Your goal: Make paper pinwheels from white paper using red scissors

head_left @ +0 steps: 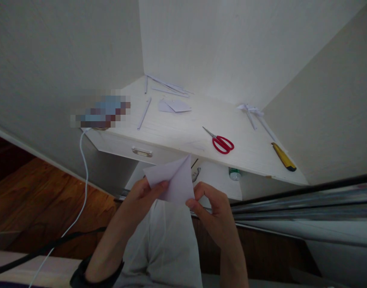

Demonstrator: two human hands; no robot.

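Both hands hold a folded white paper [175, 179] in the air in front of a white desk [177, 134]. My left hand [141, 196] pinches the paper's left lower edge, thumb on top. My right hand [211, 206] pinches the paper's right lower corner between thumb and fingers. The paper is folded to a point that stands up toward the desk edge.
On the desk lie red-handled scissors [221, 143], a yellow utility knife [283, 157], a folded paper piece [175, 105] and several paper strips [167, 85]. A drawer handle [141, 152] faces me. A white cable [81, 188] hangs at the left over the wooden floor.
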